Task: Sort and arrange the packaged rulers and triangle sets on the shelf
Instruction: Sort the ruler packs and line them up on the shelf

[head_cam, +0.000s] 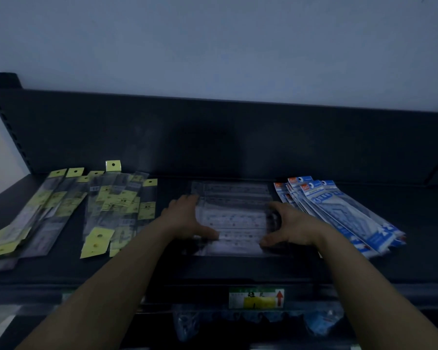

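Centre frame, the left hand (187, 219) and right hand (287, 224) grip opposite ends of the clear ruler packs (234, 215) lying on the shelf (238, 270). Yellow-tagged packs (116, 205) sprawl at left, blue triangle sets (339, 210) fan out at right.

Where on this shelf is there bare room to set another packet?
Bare shelf lies right of the blue triangle set packs and along the front edge before the yellow-tagged ruler heaps; a narrow strip separates those two heaps. The middle is crowded: left hand and right hand hold the clear ruler stack.
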A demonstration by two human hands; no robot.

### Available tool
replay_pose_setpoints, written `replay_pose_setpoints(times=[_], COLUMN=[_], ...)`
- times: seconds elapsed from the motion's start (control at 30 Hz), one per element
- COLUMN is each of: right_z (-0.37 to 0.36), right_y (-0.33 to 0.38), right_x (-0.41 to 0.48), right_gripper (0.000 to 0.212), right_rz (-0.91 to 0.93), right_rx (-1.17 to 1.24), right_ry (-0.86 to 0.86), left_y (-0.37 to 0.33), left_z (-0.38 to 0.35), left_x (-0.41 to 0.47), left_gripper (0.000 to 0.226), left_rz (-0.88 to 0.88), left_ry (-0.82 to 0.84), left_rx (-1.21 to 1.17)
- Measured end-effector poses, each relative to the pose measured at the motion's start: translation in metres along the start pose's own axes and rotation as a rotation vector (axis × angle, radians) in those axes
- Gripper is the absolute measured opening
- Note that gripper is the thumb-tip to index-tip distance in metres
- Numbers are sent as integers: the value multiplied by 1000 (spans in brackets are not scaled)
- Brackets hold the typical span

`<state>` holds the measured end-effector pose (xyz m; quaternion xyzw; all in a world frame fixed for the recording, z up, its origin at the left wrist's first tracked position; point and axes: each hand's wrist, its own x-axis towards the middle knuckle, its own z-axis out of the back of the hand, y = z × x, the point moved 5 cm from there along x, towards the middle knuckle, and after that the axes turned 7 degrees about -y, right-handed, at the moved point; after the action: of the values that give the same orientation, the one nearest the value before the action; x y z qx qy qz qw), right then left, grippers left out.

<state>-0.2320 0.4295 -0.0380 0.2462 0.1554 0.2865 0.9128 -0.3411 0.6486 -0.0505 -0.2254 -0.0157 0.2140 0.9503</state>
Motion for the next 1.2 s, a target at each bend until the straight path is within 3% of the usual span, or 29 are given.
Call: replay_pose_setpoints(times=[0.07, 0.23, 0.43, 0.67, 0.83, 1.03, 1.1, 1.2], right_z=[-1, -2, -6, 2, 8, 5, 5, -2], right_y=[1, 0, 3, 6, 13, 8, 8, 21], right_x=[2, 3, -7, 7, 26, 39, 38, 36], right_gripper=[99, 63, 71, 62, 63, 85, 94, 83], right_rz=[-11, 28, 110, 88, 72, -11, 1, 91], right_rx=[-33, -99, -210, -52, -146, -224, -205, -189], right_ry=[8, 25, 91, 12, -44, -17, -28, -113], left_y=[0, 0, 1, 0, -5, -11, -17, -20], left_z=[0, -2, -4, -3, 3, 7, 2, -18], left_x=[0, -5, -9, 2, 17, 22, 21, 18], left_gripper=[115, 87, 87, 74, 60, 80, 80, 73], left_rz=[5, -11, -55, -51, -24, -106, -144, -164], left_ry=[17, -3, -62, -189, -203, -289, -258, -71], left_rx=[-53, -65, -21, -7, -24, 46, 117, 231])
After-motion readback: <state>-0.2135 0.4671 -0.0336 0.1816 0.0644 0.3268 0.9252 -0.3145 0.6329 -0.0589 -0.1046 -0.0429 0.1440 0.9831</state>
